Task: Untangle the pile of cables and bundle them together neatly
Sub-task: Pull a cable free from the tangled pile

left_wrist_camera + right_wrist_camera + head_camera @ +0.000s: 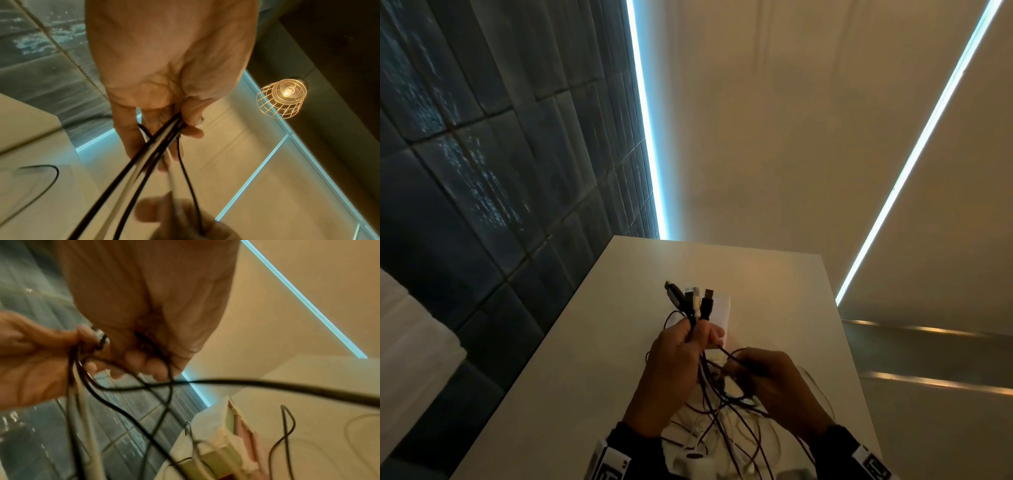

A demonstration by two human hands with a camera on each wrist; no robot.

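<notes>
My left hand is raised over the white table and grips several black and white cables just below their plugs. Those USB plugs stick up side by side above the fist. To its right, my right hand has its fingers curled round a thin dark cable that loops up from the tangle. The loose cable tangle hangs and spreads on the table between my wrists. In the right wrist view the left hand shows at the left edge, cables dropping from it.
A white paper or card lies on the table behind the plugs. A pale box-like object sits on the table by the cables. A dark tiled wall runs along the table's left side. A caged lamp hangs overhead.
</notes>
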